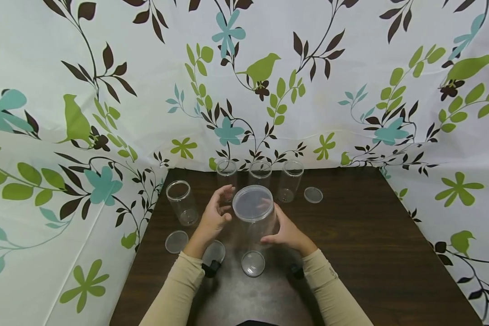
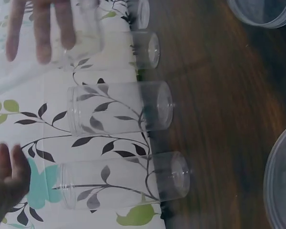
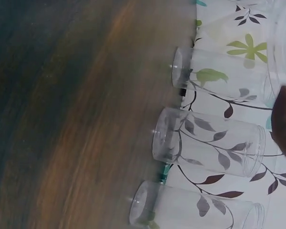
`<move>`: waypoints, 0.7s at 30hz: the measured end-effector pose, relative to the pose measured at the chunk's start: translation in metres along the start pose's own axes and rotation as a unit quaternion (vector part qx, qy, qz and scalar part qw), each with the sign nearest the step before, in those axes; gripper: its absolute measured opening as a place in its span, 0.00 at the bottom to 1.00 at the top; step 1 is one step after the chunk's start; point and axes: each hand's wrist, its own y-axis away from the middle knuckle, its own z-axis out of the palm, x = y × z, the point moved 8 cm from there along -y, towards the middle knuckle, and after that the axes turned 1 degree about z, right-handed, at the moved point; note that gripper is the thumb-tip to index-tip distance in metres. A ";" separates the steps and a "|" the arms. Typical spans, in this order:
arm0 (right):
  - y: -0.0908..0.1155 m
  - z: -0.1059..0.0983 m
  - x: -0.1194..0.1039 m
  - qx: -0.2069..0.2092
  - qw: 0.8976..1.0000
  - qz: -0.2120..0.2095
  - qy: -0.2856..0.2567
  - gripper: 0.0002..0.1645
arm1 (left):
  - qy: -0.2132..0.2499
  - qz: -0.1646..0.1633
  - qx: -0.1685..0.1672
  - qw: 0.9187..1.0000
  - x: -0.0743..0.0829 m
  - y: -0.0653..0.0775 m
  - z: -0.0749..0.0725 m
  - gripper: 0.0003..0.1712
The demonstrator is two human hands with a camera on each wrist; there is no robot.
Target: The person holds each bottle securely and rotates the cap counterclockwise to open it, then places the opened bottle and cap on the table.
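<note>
A clear round jar (image 1: 253, 233) with a lid (image 1: 252, 203) on its top stands upright in the middle of the head view. Around its right side the right hand (image 1: 287, 230) grips it, thumb in front and fingers behind the wall. To its left the left hand (image 1: 213, 218) is held up, fingers loosely bent, holding nothing, with a gap to the jar. In the left wrist view the fingers of the right hand (image 2: 42, 31) show at the top left. The right thumb (image 3: 283, 119) appears at the right wrist view's edge.
Three clear jars (image 1: 290, 181) stand at the table's back edge, and another jar (image 1: 182, 203) at left. Flat lids lie on the dark table (image 1: 362, 240): one lid (image 1: 176, 242) far left, one lid (image 1: 214, 252) by the left wrist, one lid (image 1: 313, 194) right.
</note>
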 end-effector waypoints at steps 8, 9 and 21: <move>0.000 0.012 0.001 -0.094 0.995 0.001 -0.035 0.68 | 0.077 -0.029 -0.165 0.983 -0.004 0.003 0.019 0.71; 0.000 0.013 0.001 -0.095 0.995 0.001 -0.037 0.68 | 0.080 -0.029 -0.173 0.981 -0.004 0.004 0.020 0.71; -0.003 0.007 0.005 0.065 0.991 -0.019 0.113 0.70 | -0.060 -0.068 0.009 0.996 -0.011 0.014 0.022 0.70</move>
